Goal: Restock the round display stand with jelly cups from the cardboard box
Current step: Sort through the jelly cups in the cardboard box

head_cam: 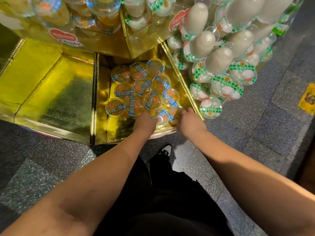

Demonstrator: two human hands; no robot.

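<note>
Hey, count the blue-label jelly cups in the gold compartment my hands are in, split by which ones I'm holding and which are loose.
Blue-label cup in the grip of the left hand: 1
Second blue-label cup in the grip of the right hand: 1
Loose blue-label cups: 10
Total: 12

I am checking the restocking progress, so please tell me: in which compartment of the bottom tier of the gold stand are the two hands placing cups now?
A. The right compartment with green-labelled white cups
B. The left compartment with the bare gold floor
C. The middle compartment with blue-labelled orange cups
C: the left hand and right hand both reach into the middle compartment, at the blue-labelled orange cups.
</note>
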